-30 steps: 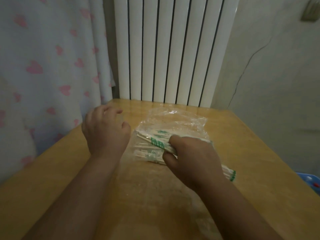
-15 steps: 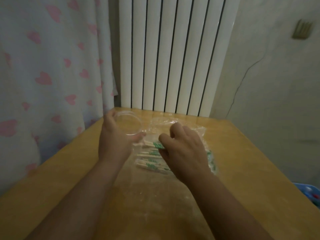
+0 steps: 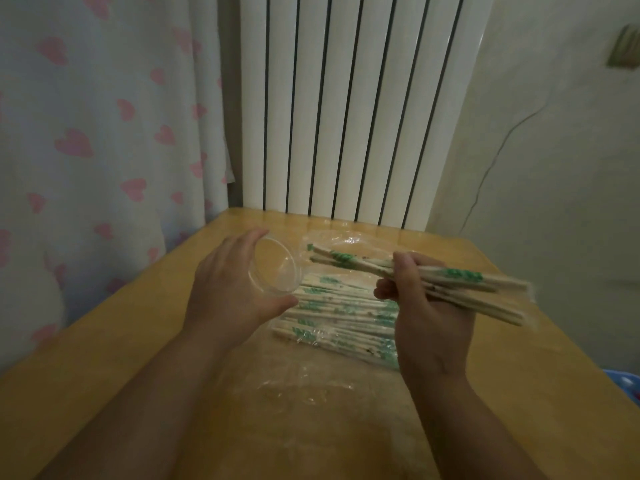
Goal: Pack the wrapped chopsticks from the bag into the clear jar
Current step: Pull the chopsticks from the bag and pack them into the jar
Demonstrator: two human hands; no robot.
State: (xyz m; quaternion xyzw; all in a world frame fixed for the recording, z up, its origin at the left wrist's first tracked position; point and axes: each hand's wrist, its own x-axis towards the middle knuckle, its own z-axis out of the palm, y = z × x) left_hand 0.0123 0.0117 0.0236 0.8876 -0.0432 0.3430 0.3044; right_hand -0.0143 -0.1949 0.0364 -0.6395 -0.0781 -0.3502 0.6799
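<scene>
Several wrapped chopsticks (image 3: 460, 276) clenched mid-length in right grip (image 3: 426, 317); left grip (image 3: 225, 292) grasps clear jar (image 3: 273, 268)

White radiator (image 3: 346, 109) (heart-print curtain (image 3: 104, 133) beside).

Wooden tabletop (image 3: 121, 358) before me, white ribbed radiator (image 3: 346, 116) behind it, pink-heart curtain (image 3: 104, 133) on my left, cracked wall (image 3: 536, 168) on my right, blue object (image 3: 627, 382) at the right edge.

Lighting: dim, greenish-yellow cast, soft, hardly any shadows. Faint glints on crinkled clear plastic bag (image 3: 304, 389), lower centre. Slight blur on raised bundle of paper-wrapped wooden chopsticks (image 3: 460, 282), right of centre. Wide-angle bowing at frame edges.
</scene>
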